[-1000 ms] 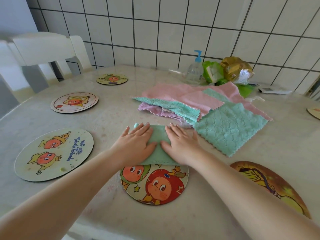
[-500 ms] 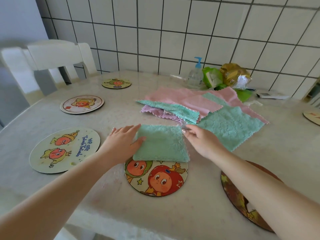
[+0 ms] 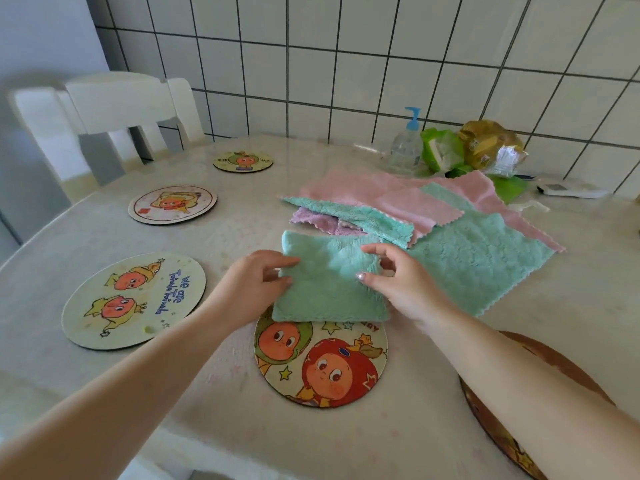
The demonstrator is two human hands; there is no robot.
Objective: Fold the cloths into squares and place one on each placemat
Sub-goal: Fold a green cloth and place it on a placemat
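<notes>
Folded green cloth (image 3: pixel 329 282), a soft mint square, sits between my two hands on the pale table (image 3: pixel 242 427), its near edge overlapping the far rim of the round cartoon placemat (image 3: pixel 320 365) directly in front of me. My left hand (image 3: pixel 251 285) pinches the cloth's left edge, thumb on top and fingers curled under it. My right hand (image 3: pixel 398 282) pinches the right edge the same way, thumb on the top face, index finger arched above the far corner. The cloth looks slightly lifted and puffed at its far side.

Just beyond it lies the pile of unfolded cloths (image 3: pixel 398 206), pink, green and lilac ones overlapping, with a flat green cloth (image 3: pixel 485 258) spread out to the right, touching the folded one's far right corner.

To my left is a second placemat (image 3: pixel 135 299) printed with two orange characters and blue lettering. Farther back are a third placemat (image 3: pixel 173 204) and a small fourth placemat (image 3: pixel 243 161). A brown placemat (image 3: pixel 485 403) shows partly under my right forearm.

Against the tiled wall (image 3: pixel 346 64) stand a clear pump bottle (image 3: pixel 407 147) with a blue top and some green and gold bags (image 3: pixel 474 147). A white chair (image 3: pixel 114 112) stands at the table's far left.
</notes>
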